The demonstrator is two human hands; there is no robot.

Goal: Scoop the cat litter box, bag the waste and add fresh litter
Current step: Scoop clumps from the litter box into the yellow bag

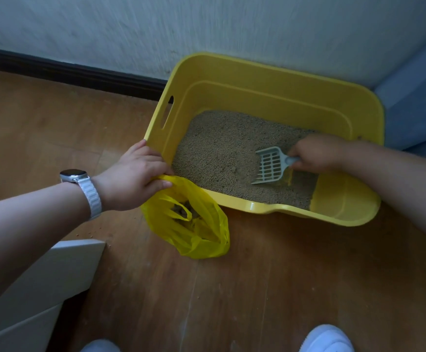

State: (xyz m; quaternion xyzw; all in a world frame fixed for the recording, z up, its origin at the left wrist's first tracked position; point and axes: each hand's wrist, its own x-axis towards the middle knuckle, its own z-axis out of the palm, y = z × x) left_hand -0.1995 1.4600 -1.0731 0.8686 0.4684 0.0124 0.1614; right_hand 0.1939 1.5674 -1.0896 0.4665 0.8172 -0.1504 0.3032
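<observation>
A yellow litter box point(278, 80) stands on the wooden floor against the wall, its bottom covered with tan litter point(222, 151). My right hand point(318, 152) is inside the box, closed around the handle of a grey slotted scoop point(270, 165) whose blade rests on the litter. My left hand point(138, 179), with a white-strapped watch on the wrist, grips the handle of a yellow plastic bag point(194, 224) at the box's near left corner. The bag sits on the floor, mouth open, with dark clumps inside.
A white cabinet or board edge point(54, 280) is at the lower left. A blue surface point(415, 105) rises right of the box. Dark skirting point(67, 72) runs along the wall. A few litter grains point(90, 235) lie on the floor. White shoes point(328, 339) show at the bottom.
</observation>
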